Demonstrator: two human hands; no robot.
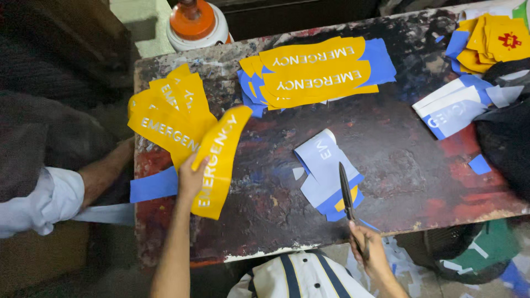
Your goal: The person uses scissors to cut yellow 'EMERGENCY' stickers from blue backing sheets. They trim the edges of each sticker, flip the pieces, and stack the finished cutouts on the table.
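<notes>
My left hand (190,177) pinches a curved yellow vinyl sticker strip (220,160) over the paint-stained dark counter (397,165); my right hand (369,247) grips black scissors (346,190), blades together, above blue backing scraps (323,165).

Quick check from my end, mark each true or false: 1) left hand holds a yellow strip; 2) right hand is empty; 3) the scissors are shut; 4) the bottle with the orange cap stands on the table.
1) The left hand holds a yellow strip: true.
2) The right hand is empty: false, it grips scissors.
3) The scissors are shut: true, blades together.
4) The orange-capped bottle stands on the table: false, it sits beyond the far edge.
</notes>
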